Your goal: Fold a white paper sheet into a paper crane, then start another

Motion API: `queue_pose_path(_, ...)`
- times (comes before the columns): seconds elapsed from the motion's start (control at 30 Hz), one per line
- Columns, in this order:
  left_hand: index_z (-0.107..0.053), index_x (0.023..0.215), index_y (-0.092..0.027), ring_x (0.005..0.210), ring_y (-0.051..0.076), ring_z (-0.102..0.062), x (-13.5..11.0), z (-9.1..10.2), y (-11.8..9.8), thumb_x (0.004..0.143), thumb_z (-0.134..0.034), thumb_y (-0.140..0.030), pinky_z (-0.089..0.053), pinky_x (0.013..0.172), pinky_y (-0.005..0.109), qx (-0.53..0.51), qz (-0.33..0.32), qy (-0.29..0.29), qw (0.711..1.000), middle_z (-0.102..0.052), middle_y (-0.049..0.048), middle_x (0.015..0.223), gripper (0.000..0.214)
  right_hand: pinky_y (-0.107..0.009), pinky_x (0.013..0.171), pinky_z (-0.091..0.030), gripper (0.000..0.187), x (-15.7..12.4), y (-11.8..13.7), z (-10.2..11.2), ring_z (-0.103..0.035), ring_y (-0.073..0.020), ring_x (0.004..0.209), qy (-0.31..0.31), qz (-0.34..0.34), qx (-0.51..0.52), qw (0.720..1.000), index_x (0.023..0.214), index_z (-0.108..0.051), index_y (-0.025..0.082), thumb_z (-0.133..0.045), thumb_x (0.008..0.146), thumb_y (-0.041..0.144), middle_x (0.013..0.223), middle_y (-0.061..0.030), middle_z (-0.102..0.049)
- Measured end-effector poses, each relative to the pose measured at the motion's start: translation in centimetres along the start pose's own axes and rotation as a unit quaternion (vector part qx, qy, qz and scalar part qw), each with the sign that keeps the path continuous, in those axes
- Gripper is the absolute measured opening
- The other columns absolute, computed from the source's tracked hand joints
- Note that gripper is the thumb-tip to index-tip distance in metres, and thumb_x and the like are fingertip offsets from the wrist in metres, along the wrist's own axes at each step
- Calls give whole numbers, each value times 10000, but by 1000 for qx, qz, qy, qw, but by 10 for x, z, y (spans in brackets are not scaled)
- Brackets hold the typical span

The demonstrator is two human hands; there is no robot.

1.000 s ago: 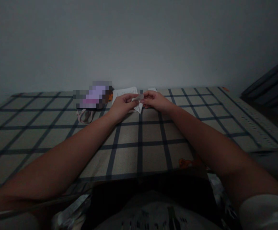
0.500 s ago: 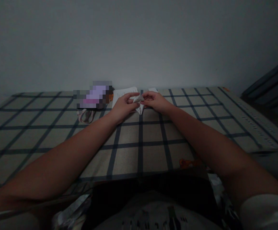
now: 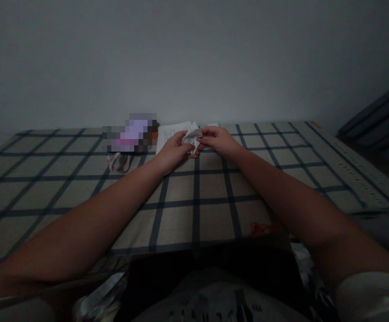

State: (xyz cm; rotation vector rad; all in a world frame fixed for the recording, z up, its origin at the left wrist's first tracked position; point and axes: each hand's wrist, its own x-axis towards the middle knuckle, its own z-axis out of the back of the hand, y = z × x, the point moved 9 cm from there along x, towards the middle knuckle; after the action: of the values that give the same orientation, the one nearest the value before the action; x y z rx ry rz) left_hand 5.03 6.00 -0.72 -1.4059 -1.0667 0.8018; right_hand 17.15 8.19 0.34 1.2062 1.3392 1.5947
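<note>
Left hand (image 3: 173, 151) and right hand (image 3: 218, 140) both pinch a small folded paper (image 3: 192, 136) between fingertips, held just above the checked cloth (image 3: 194, 192). Dim light; fold shape unclear. White sheet (image 3: 171, 132) lies just behind.

A pixelated patch (image 3: 129, 133) at ten o'clock from the left hand (image 3: 172, 151) masks something. That hand and the right hand (image 3: 219, 141) cover part of the small paper (image 3: 192, 135). Print on the sheet (image 3: 169, 131) beyond is unreadable.
</note>
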Motion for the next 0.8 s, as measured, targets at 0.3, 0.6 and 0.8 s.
queue_pose_path(0.3, -737, 851, -139, 728, 162, -690, 0, 5, 0, 672, -700, -176, -570, 783, 314, 53, -7, -12, 998, -742, 61, 808, 186, -257, 739, -582, 142, 0, 1, 0, -650, -102, 714, 0, 7, -14, 1000, 881, -668, 155, -738, 766, 112, 819, -7, -708)
queue_pose_path(0.6, -747, 830, -130, 751, 167, -694, -4, 5, 0, 682, -765, -202, -585, 826, 354, 5, 13, -30, 999, -748, 82, 834, 166, -261, 733, -584, 165, 1, 3, -1, -653, -112, 733, -12, 17, -21, 1000, 891, -635, 177, -723, 769, 109, 833, 2, -691)
queue_pose_path(0.8, -759, 860, -126, 745, 154, -692, -3, 4, 1, 675, -823, -248, -564, 794, 304, 11, 7, -14, 1000, -760, 83, 865, 230, -270, 737, -593, 164, 2, 4, -1, -655, -114, 736, -16, 27, -25, 999, 889, -635, 167, -719, 766, 99, 852, -7, -690)
